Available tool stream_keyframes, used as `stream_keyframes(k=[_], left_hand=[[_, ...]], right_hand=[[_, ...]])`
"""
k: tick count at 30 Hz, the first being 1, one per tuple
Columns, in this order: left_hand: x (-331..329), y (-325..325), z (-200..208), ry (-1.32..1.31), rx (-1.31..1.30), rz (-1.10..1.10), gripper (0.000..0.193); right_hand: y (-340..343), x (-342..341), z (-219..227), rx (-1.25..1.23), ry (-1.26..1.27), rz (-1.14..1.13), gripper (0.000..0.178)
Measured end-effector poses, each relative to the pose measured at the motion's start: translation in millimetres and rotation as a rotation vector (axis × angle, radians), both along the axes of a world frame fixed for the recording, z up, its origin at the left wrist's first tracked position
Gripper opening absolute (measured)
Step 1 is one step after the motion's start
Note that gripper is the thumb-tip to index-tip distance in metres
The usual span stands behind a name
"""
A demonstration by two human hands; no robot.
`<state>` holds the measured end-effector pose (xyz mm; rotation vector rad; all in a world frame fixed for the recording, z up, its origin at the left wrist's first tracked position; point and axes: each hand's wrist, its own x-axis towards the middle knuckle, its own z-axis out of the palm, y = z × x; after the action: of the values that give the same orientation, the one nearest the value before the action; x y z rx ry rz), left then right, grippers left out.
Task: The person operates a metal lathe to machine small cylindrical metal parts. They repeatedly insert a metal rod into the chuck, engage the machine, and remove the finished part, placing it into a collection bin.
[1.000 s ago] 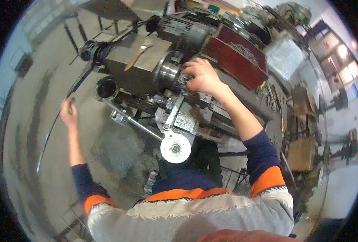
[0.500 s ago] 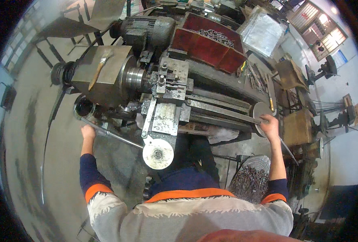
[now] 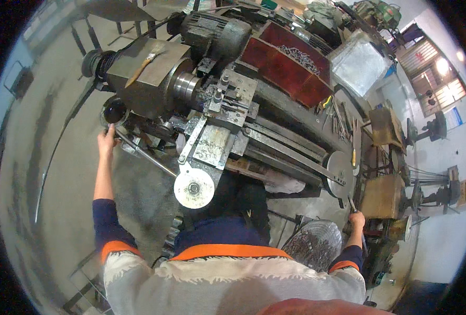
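A small lathe [image 3: 143,79] stands before me, with a tool post [image 3: 230,100] beside its steel chuck [image 3: 185,85]. My left hand [image 3: 107,140] is closed round the outer end of a long metal lever [image 3: 149,157]. That lever runs to a pale round disc [image 3: 194,187] at the front of the cross slide. At the right end of the bed, my right hand [image 3: 356,219] grips another lever [image 3: 351,202], which meets a grey disc [image 3: 341,173]. A flat link bar [image 3: 296,152] joins this disc to the carriage; the fingers of my right hand are partly hidden.
A red bin [image 3: 285,68] of small metal parts sits behind the bed. A wooden-handled brush [image 3: 142,67] lies on the headstock. Hand tools [image 3: 343,121] lie on the right. Below them is a mesh basket [image 3: 314,245] of metal pieces. A motor [image 3: 214,34] stands behind.
My right hand has gone from the link bar's end at the grey disc down to the lever. My left hand still holds its lever. The whole view has tilted.
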<state>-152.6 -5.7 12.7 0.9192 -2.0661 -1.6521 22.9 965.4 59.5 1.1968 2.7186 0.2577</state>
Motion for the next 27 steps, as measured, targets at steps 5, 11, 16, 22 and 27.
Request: stream_keyframes(k=[5, 11, 16, 22, 27], left_hand=[[-36.5, 38.4, -21.8, 0.259, 0.332, 0.254, 0.028], [-33.5, 61.7, 2.2, 0.281, 0.335, 0.261, 0.019], [-35.5, 57.8, -0.7, 0.249, 0.317, 0.306, 0.018], [-36.2, 62.4, 8.2, 0.184, 0.239, 0.271, 0.018], [-33.9, 59.7, 7.2, 0.189, 0.222, 0.267, 0.018]], right_hand=[[-63.8, 37.5, -5.4, 0.054, 0.093, -0.104, 0.034], [-111.2, 60.6, -11.5, -0.094, 0.297, -0.096, 0.036], [-127.5, 53.9, -3.3, -0.096, 0.277, -0.184, 0.038], [-130.2, 59.2, -8.4, 0.000, 0.319, -0.131, 0.031], [-131.5, 56.9, -6.3, -0.023, 0.327, -0.118, 0.032]])
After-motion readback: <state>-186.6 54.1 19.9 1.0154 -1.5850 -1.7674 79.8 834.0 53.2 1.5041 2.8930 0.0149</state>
